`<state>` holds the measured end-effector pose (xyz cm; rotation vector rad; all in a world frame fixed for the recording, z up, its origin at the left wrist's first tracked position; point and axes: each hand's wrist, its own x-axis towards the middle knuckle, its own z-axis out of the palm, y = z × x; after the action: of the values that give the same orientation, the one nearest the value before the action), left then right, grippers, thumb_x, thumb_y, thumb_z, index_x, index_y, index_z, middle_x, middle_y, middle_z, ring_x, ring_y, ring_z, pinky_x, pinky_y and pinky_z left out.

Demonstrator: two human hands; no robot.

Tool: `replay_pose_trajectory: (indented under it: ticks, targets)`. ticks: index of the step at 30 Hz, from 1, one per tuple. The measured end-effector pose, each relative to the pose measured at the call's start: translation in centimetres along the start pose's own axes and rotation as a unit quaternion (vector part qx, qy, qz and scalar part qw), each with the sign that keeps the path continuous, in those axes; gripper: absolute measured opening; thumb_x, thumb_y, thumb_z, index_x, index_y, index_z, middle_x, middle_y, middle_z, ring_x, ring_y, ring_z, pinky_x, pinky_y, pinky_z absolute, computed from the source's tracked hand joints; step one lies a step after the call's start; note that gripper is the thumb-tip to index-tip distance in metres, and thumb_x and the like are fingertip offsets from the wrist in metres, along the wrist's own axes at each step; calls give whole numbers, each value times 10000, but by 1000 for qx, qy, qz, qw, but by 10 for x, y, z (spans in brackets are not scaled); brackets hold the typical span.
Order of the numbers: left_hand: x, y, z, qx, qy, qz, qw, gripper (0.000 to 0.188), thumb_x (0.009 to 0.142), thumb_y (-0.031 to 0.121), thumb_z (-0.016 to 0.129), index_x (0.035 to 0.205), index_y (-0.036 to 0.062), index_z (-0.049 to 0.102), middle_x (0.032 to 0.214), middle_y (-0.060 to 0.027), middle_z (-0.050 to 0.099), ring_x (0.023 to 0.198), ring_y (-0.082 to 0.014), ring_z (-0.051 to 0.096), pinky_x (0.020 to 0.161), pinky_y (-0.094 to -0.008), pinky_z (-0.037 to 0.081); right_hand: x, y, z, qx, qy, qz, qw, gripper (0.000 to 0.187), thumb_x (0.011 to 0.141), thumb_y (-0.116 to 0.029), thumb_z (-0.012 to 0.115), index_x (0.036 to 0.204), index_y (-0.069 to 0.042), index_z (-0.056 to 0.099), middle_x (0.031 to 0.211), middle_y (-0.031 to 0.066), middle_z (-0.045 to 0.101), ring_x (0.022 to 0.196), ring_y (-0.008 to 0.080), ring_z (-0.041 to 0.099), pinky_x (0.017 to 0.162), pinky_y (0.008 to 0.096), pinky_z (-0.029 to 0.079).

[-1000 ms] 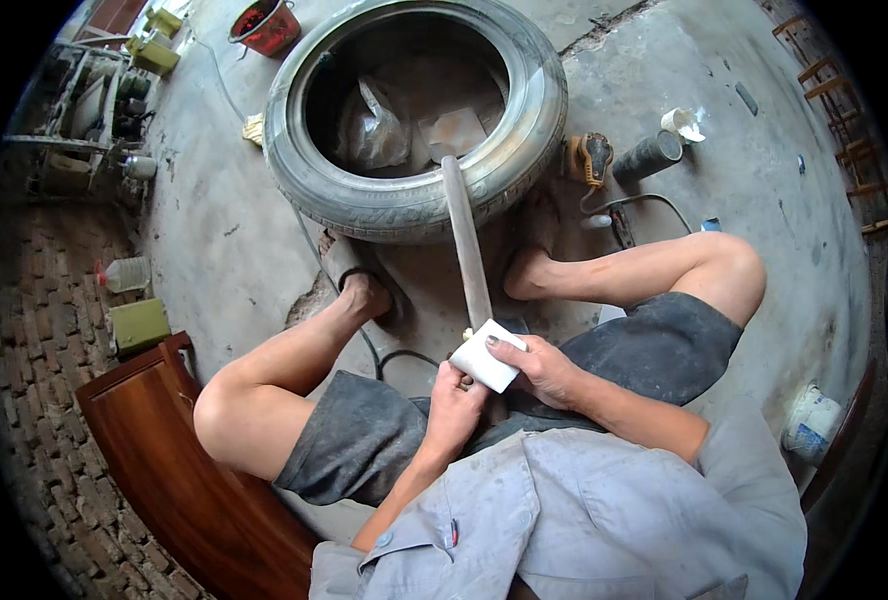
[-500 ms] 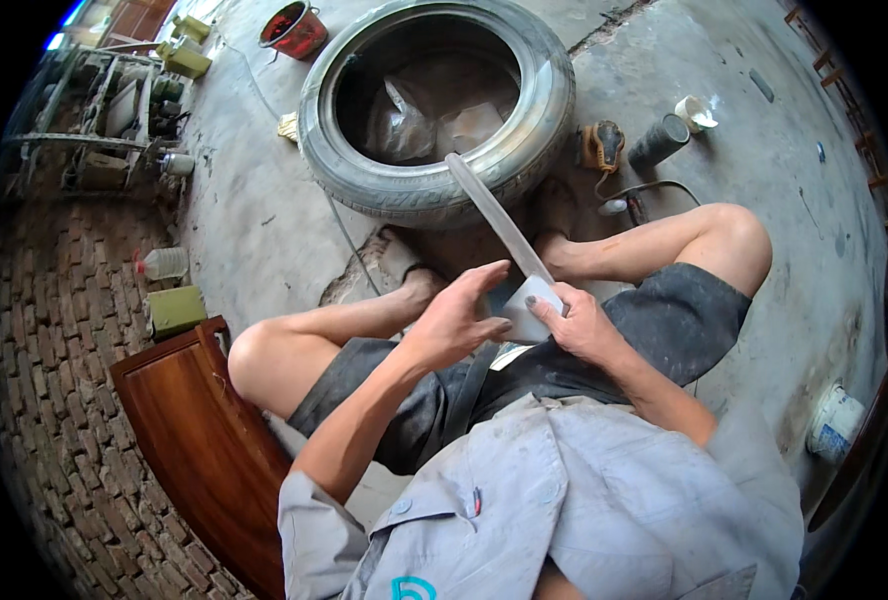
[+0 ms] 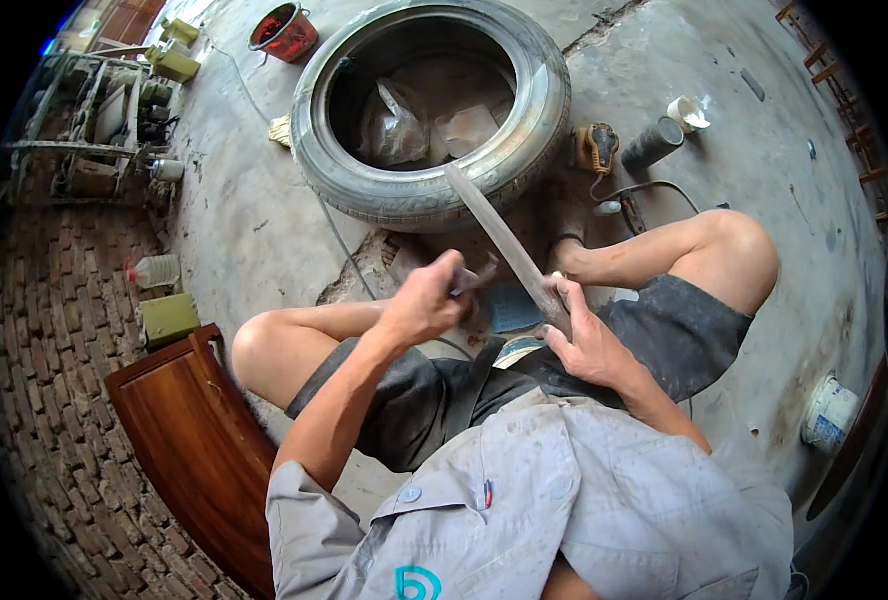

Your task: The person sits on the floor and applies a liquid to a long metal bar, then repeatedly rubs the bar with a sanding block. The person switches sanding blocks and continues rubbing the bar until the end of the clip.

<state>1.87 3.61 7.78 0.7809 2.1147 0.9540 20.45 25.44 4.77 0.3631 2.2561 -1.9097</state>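
Note:
A long, narrow, greyish wooden strip slants from the near rim of the tyre toward my lap. My right hand is closed round its near end, thumb on the near side. Left of the strip, my left hand is closed on a small folded greyish sheet that looks like sandpaper, blurred by motion. This sheet is close to the strip; whether it touches is not clear. Below, between my legs, lies a flat blue piece, partly hidden.
Inside the tyre lie a clear plastic bag and a flat piece. A power sander and dark cylinder stand to its right. A red-stained bucket is at the far left, a brown wooden panel at my left.
The pale sheet has left my right hand, and a folded sheet now shows in my left. My left hand went from spread to closed; my right now grips the strip's end.

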Motion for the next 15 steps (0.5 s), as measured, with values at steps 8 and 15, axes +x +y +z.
replay_pose_trajectory:
  ticks: [8,15]
  targets:
    - [-4,6,16,-63,1,121,991,556,831,-108,701,1313,34,464,1519,-260,536,1347,-349,570,1140,-380,429,9,-41,-21,169,-38,236,956,584,1014,-125,614,1571,-48,455,923,89,721,538,84,570,494,256,481]
    - [15,15,49,115,-51,254,959,968,643,-23,796,1544,-23,442,1625,-215,419,1532,-373,386,1275,-463,344,14,-23,-16,3,3,158,987,542,1001,-123,624,1519,-29,500,1077,169,733,762,197,707,803,364,577]
